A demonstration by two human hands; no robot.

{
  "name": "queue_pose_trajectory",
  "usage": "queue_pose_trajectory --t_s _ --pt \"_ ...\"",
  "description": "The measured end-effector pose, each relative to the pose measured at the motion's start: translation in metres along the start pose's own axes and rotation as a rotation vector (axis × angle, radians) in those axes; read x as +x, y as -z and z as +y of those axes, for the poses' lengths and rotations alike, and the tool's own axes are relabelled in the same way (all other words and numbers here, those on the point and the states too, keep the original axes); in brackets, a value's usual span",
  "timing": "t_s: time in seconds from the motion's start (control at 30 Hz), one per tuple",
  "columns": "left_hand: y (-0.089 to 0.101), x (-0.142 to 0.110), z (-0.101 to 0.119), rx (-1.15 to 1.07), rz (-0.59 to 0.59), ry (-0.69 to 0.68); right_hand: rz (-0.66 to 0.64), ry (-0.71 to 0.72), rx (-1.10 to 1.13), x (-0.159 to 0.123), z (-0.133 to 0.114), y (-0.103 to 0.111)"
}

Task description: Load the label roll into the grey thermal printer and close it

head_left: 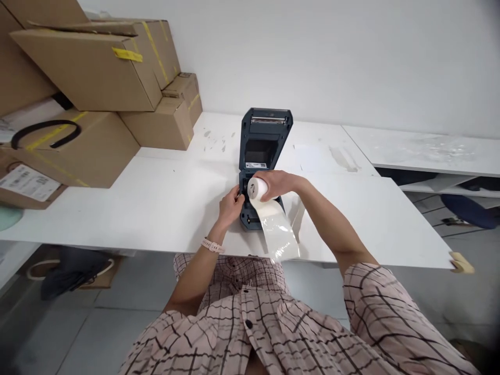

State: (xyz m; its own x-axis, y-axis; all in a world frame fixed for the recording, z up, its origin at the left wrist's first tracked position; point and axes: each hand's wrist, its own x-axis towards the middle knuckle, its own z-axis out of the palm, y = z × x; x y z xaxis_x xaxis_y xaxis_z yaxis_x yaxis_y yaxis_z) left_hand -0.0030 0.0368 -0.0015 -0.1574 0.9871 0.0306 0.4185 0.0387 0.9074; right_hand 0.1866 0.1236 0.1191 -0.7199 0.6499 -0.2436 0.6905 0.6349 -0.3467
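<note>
A dark blue label printer (pixel 266 148) stands on the white table with its lid raised toward the wall. My right hand (pixel 274 183) is closed around a white label roll (pixel 258 188), held over the printer's lower half. From the roll a glossy strip of labels (pixel 280 234) hangs toward the table's front edge. My left hand (pixel 231 207) grips the printer's left side, its thumb at the inner edge. The roll and my right hand hide part of the printer's inside.
Cardboard boxes (pixel 97 73) with yellow tape are stacked at the left. A black strap (pixel 47 125) curves over one lower box. Clear plastic (pixel 449 148) lies on the surface at the right. A blue seat (pixel 469 211) shows beyond the table's right end.
</note>
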Motion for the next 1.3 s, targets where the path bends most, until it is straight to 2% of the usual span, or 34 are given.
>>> queue_pose_trajectory --t_s 0.07,0.17,0.3,0.4,0.5,0.57,0.63,0.73,1.03,1.3 --pt "0.0 0.0 0.001 0.015 0.001 0.005 -0.052 -0.053 -0.139 0.017 -0.009 -0.006" --pt "0.001 0.001 0.003 0.044 0.009 0.021 -0.087 -0.091 -0.216 0.037 -0.01 -0.016" --pt "0.002 0.001 0.006 0.08 0.008 0.043 -0.091 -0.118 -0.217 0.04 -0.003 -0.028" --pt "0.003 -0.001 0.008 0.085 0.004 0.051 0.122 -0.026 -0.204 0.016 -0.004 -0.042" --pt "0.002 -0.004 0.007 0.032 -0.001 0.039 0.342 0.148 -0.108 -0.028 -0.014 -0.07" --pt "0.001 -0.006 0.006 -0.015 -0.005 0.022 0.406 0.203 -0.039 -0.058 -0.022 -0.093" --pt "0.0 -0.005 0.005 -0.049 0.004 0.005 0.453 0.187 0.004 -0.079 -0.029 -0.114" --pt "-0.002 -0.004 0.002 -0.099 0.013 -0.012 0.511 0.146 0.05 -0.091 -0.034 -0.133" --pt "-0.01 -0.005 -0.003 -0.288 0.033 0.006 0.584 0.165 0.062 -0.086 -0.037 -0.141" --pt "-0.011 -0.007 -0.005 -0.299 0.036 0.019 0.597 0.145 -0.002 -0.086 -0.039 -0.144"
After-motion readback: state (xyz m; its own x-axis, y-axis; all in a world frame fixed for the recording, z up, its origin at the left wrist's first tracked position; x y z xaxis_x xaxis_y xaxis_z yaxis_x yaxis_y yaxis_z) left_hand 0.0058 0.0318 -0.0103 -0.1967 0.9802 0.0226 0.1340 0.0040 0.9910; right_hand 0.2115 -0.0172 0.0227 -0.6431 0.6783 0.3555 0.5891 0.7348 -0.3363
